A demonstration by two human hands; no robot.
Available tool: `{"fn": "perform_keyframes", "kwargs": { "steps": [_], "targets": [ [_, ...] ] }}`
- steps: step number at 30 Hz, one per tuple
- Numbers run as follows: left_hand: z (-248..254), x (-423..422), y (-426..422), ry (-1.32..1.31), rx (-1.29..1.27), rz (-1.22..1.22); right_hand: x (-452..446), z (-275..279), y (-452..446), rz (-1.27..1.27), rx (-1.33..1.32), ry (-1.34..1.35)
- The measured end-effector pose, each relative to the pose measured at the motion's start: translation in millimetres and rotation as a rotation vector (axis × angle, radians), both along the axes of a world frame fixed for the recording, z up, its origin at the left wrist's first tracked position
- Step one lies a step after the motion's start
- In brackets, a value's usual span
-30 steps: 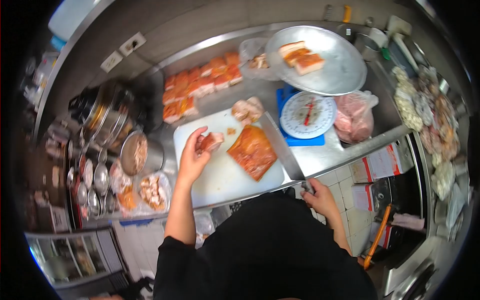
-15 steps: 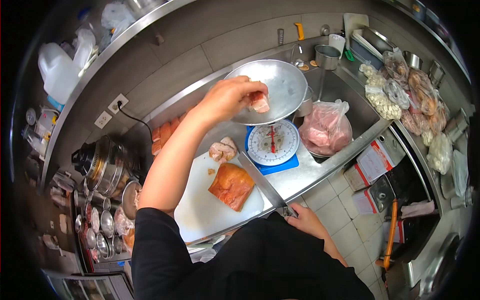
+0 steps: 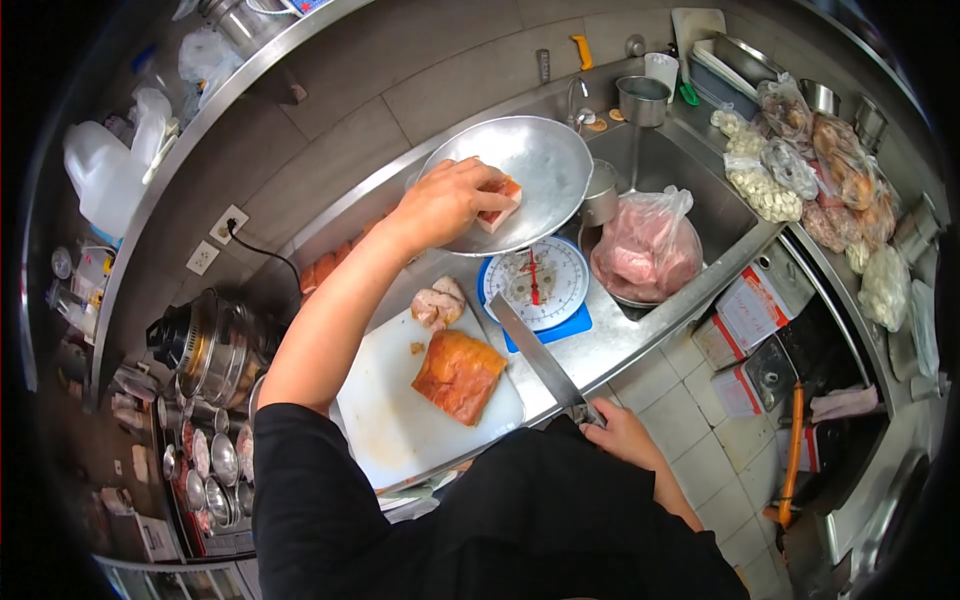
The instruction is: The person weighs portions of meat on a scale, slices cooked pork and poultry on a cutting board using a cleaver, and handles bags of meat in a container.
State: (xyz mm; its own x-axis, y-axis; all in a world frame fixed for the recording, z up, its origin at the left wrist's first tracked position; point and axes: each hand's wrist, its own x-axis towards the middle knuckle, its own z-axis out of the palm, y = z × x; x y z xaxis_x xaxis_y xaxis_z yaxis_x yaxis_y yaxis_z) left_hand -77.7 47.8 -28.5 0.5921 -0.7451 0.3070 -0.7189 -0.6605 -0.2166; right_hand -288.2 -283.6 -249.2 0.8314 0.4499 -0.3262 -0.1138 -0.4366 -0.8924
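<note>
Over the metal scale pan (image 3: pixel 550 165), my left hand (image 3: pixel 445 200) grips a piece of meat (image 3: pixel 501 206) with a reddish top and pale sides. The pan sits above a blue scale with a round white dial (image 3: pixel 550 290). My right hand (image 3: pixel 622 437) is closed round the handle of a large knife (image 3: pixel 538 352), its blade pointing up and left, its tip over the dial's lower left edge. A browned slab of meat (image 3: pixel 460 376) lies on the white cutting board (image 3: pixel 390 435), with paler meat pieces (image 3: pixel 438 303) at the board's upper edge.
Bagged raw meat (image 3: pixel 648 248) rests in a bowl at the sink (image 3: pixel 725 195). Metal pots and small bowls (image 3: pixel 225 458) stand at the left. Several filled bags (image 3: pixel 835 170) are at the right. More meat pieces (image 3: pixel 322 268) lie behind my left forearm.
My left hand has moved from over the board to the pan with a meat piece. The two pieces first seen in the pan are no longer visible there. The knife tip now overlaps the dial.
</note>
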Motion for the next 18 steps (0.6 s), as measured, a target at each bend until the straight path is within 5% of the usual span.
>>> {"fn": "perform_keyframes", "kwargs": {
  "steps": [13, 18],
  "targets": [
    [5.7, -12.2, 14.0, -0.023, -0.187, 0.153, -0.3, 15.2, 4.0, 0.078, -0.027, -0.053],
    [12.7, -2.4, 19.7, 0.072, -0.501, 0.432, -2.2, 1.5, 0.8, 0.071, -0.033, -0.047]
  ]
}}
